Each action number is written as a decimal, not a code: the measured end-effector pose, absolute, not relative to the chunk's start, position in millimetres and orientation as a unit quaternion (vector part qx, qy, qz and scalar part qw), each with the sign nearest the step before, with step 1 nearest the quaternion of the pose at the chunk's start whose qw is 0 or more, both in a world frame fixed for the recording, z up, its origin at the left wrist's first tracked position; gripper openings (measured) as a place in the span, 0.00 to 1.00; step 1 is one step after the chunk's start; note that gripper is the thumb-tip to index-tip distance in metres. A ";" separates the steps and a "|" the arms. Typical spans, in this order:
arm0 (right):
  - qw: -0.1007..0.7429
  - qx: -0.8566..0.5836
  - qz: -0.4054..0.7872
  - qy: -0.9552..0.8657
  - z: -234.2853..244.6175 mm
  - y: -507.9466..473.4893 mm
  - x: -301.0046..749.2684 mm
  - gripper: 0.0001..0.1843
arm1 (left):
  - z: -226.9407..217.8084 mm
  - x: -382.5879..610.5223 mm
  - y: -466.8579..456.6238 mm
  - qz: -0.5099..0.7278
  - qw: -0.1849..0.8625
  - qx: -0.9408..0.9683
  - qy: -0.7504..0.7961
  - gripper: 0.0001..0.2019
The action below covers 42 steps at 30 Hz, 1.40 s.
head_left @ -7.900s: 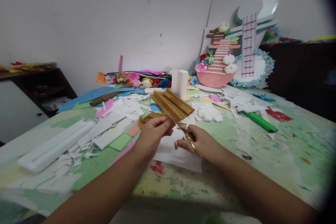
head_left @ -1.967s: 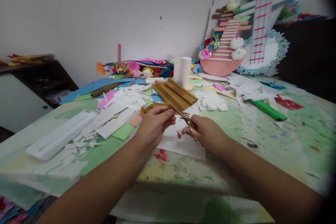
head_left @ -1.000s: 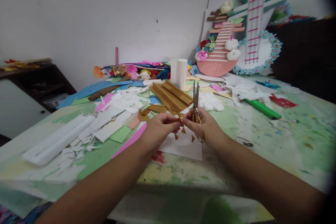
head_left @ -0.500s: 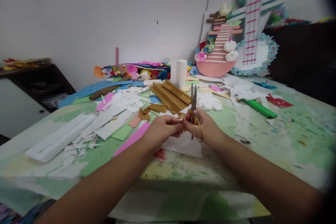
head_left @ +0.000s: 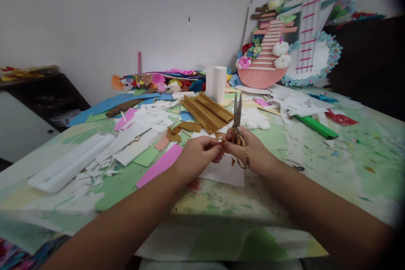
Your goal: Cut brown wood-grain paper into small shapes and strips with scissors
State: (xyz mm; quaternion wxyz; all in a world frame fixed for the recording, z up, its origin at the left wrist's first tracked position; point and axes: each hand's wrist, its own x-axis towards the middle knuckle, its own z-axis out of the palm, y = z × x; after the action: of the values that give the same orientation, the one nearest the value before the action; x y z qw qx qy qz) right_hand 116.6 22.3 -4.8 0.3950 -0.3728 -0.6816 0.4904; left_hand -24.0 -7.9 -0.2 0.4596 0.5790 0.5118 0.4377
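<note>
Scissors [head_left: 237,112] with gold handles stand blades-up in my right hand [head_left: 253,151], which is closed around them. The thumb and finger of that hand also meet the fingertips of my left hand [head_left: 199,154]. My left hand is closed in a pinch on a small piece that looks brown, mostly hidden by the fingers. Under both hands lies a white sheet of paper [head_left: 228,175], with a small brown scrap [head_left: 233,161] above or on it. Just beyond are folded brown crepe paper [head_left: 207,112] and a curled brown strip [head_left: 186,127].
White paper scraps [head_left: 148,120], a pink strip [head_left: 160,166] and a long white device [head_left: 71,162] cover the left side. A white roll [head_left: 219,84] stands at the back. Lute-shaped paper crafts [head_left: 264,65] lean on the wall. A green roll [head_left: 316,126] lies right.
The view has shifted slightly. My hands remain fingertip to fingertip, and the scissors blades have spread a little and tilted to the right.
</note>
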 end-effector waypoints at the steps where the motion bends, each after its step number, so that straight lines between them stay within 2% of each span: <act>1: 0.392 -0.374 0.493 -0.680 -5.1 22.4 116.7 0.08 | -1.5 -24.2 -6.4 0.434 0.472 0.576 0.507 0.05; 16: 0.405 -0.387 0.473 -0.680 -9.7 27.8 119.8 0.08 | -10.3 -33.2 2.0 0.405 0.633 0.476 0.457 0.10; 25: 0.422 -0.373 0.484 -0.669 -13.1 33.1 120.1 0.08 | -7.0 -36.5 4.9 0.437 0.649 0.433 0.447 0.08; 32: 0.397 -0.357 0.478 -0.698 -10.9 31.0 120.4 0.07 | -8.4 -39.6 5.9 0.352 0.758 0.363 0.411 0.08; 42: 0.367 -0.325 0.490 -0.721 -10.1 22.5 118.3 0.08 | -8.7 -38.8 2.1 0.346 0.758 0.396 0.387 0.08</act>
State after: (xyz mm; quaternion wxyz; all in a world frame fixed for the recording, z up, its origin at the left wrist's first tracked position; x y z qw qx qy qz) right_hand 118.3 22.5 -10.1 0.3669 -0.3246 -0.7211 0.4899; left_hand -38.8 2.1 -8.7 0.7575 0.3962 0.3870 0.3456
